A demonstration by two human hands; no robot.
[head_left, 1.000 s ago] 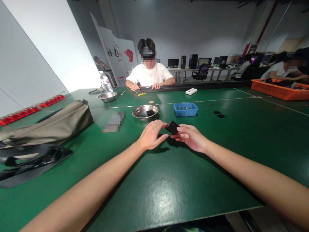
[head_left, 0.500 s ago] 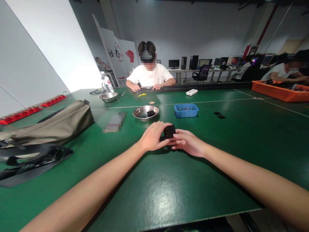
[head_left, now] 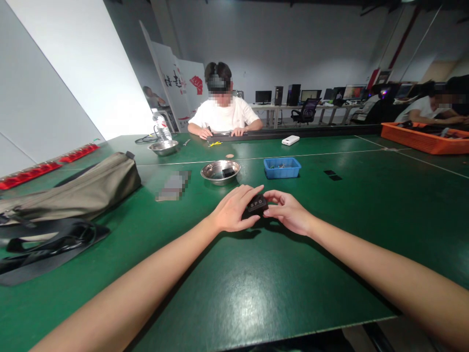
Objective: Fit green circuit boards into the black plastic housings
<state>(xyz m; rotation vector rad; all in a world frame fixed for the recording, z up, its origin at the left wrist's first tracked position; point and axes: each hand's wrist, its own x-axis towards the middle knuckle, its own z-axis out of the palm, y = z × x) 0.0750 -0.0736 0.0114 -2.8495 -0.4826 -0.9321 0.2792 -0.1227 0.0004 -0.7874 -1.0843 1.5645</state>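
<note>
Between my hands is a small black plastic box [head_left: 257, 204] with the pale letters "SPD" on the side facing me. My left hand [head_left: 236, 208] grips it from the left, fingers over the top and thumb low at the front. From the right, my right hand [head_left: 287, 210] holds the box's right end between thumb and fingers. The box is held just above the green table [head_left: 234, 274]. Beyond it, a steel bowl [head_left: 208, 178] contains another black piece [head_left: 227, 172].
A blue bin [head_left: 282, 171] of small parts stands behind my right hand, with black flat pieces [head_left: 332, 175] farther right. At left lie a khaki bag [head_left: 102, 181] and a blurred flat object [head_left: 174, 186]. A co-worker [head_left: 223, 110] sits opposite; an orange crate [head_left: 421, 140] is at far right.
The black box has been turned, so its lettered side now faces me. My right hand's fingers have shifted from beneath it to its right end.
</note>
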